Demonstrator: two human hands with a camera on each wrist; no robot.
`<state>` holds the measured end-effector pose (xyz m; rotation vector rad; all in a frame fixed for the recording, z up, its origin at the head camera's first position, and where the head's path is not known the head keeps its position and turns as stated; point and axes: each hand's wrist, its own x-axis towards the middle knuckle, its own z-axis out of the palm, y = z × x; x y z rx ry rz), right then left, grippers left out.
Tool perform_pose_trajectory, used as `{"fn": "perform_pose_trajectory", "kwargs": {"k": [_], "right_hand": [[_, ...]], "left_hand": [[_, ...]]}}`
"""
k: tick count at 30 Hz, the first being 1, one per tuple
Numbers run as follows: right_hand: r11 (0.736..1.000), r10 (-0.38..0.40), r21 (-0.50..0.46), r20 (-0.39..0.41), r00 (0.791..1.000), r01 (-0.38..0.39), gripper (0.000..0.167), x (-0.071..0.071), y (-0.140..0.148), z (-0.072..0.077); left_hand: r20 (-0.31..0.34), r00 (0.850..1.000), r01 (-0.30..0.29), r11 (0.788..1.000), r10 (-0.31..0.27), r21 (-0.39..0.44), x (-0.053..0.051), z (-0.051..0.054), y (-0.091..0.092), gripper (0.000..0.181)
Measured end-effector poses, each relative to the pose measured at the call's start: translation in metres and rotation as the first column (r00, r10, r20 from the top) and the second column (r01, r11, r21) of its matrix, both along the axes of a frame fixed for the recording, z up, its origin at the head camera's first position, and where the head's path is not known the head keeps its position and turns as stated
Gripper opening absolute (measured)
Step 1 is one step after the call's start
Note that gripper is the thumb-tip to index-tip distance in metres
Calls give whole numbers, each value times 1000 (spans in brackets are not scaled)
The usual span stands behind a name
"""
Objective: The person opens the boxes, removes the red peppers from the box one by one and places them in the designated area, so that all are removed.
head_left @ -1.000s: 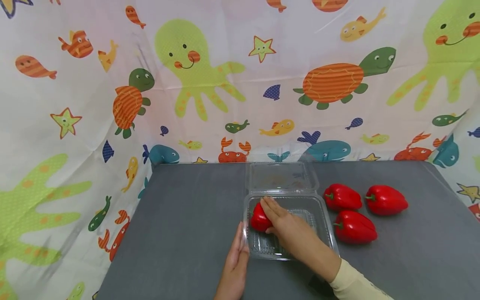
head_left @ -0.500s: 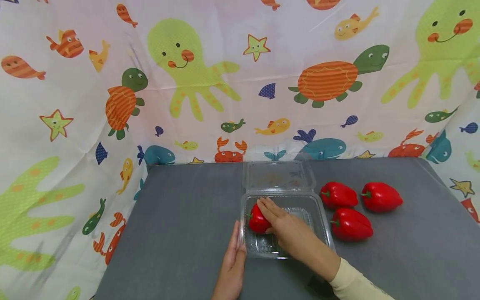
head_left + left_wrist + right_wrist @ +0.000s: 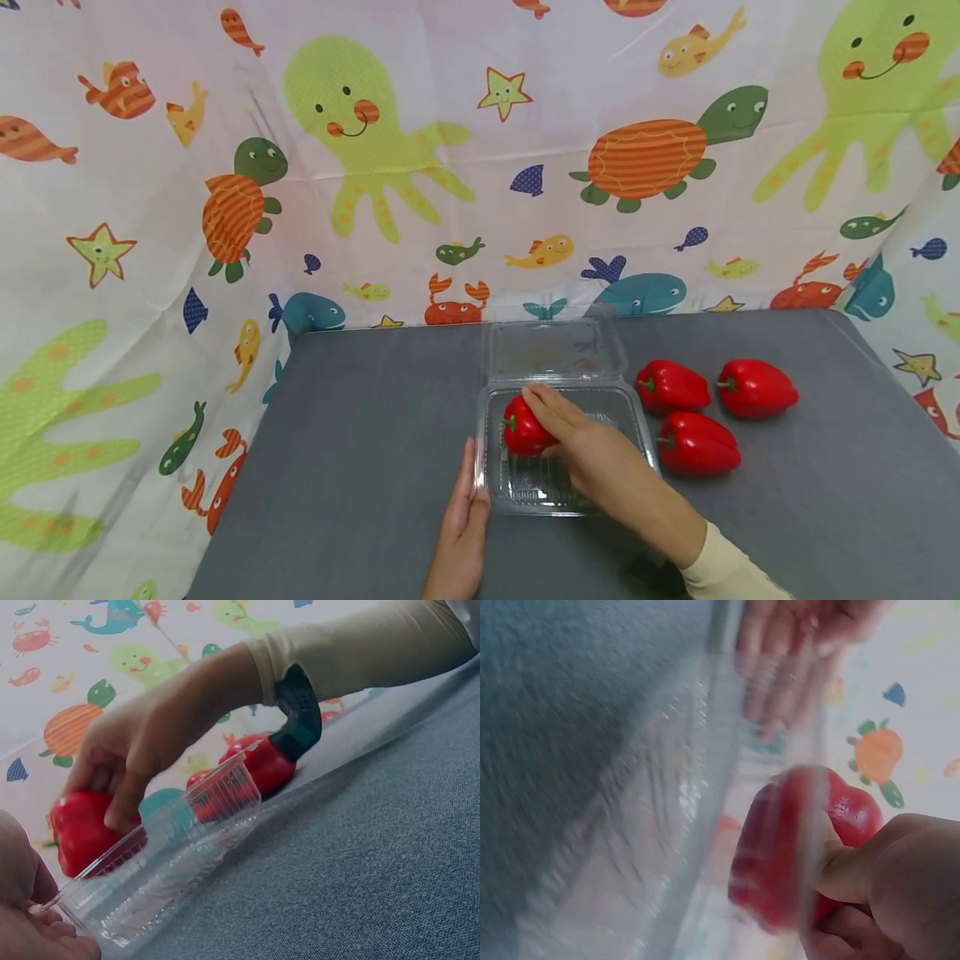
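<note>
A red bell pepper (image 3: 525,427) with a green stem is in my right hand (image 3: 603,458), over the left part of an open clear plastic clamshell container (image 3: 536,492). In the left wrist view, the pepper (image 3: 86,829) sits partly above the container's rim, gripped between thumb and fingers. My left hand (image 3: 461,533) pinches the container's left rim, its thumb over the edge and its fingers along the outside wall. The right wrist view shows the pepper (image 3: 780,855) partly through the clear wall, with the left hand's fingers (image 3: 769,690) beyond.
Three more red bell peppers lie right of the container: one near its hinge (image 3: 672,387), one farther right (image 3: 757,389), one closer to me (image 3: 699,444). The container's lid (image 3: 555,350) lies back on the grey table (image 3: 375,450). A sea-animal curtain (image 3: 427,100) hangs behind.
The right hand has raised the pepper slightly and shifted it a little to the right within the container. The left hand keeps its hold on the rim. The head view has shifted slightly.
</note>
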<state>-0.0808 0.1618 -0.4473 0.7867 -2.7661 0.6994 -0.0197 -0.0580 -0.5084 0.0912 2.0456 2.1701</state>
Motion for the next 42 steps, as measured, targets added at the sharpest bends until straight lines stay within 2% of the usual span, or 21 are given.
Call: {"fn": "perform_pose_trajectory", "kwargs": {"k": [5, 14, 20, 32, 42], "right_hand": [[999, -38, -17, -43, 998, 38, 101, 5, 16, 16], [995, -93, -35, -110, 990, 90, 110, 8, 47, 35], [994, -107, -16, -133, 985, 106, 115, 11, 58, 41], [988, -150, 16, -127, 981, 153, 120, 18, 78, 49], [979, -200, 18, -146, 969, 205, 123, 22, 99, 50]], "left_hand": [[2, 1000, -26, 999, 26, -30, 1, 0, 2, 63], [-27, 999, -27, 1000, 26, -8, 1, -1, 3, 64], [-56, 998, -32, 999, 32, 7, 2, -1, 3, 64], [-42, 999, -29, 1000, 28, -4, 2, -2, 4, 62], [-60, 998, -8, 999, 10, 35, 1, -4, 4, 63]]}}
